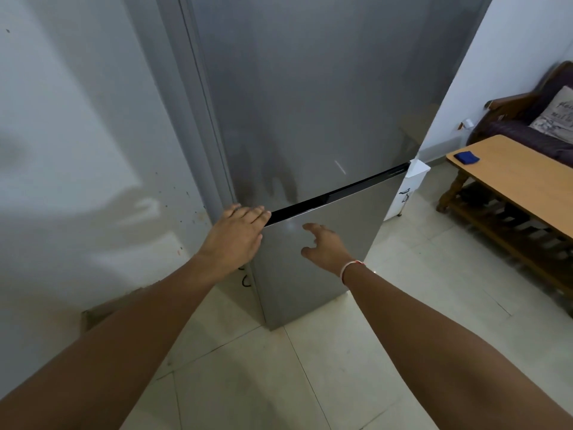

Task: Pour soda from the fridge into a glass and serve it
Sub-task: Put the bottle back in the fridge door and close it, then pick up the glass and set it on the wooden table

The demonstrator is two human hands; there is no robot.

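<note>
A tall grey two-door fridge (310, 103) stands in front of me, both doors shut. A dark gap (341, 190) runs between the upper and the lower door. My left hand (235, 234) lies at the left end of that gap, fingers resting on the top edge of the lower door (325, 259). My right hand (325, 246) hovers open just in front of the lower door, fingers spread, holding nothing. A band sits on my right wrist. No soda or glass is in sight.
A white wall (77, 150) stands close on the left. To the right is a wooden table (521, 184) with a blue cloth (466, 157) on it, and a dark sofa with a cushion (555, 116) behind. The floor (310, 383) is pale tile.
</note>
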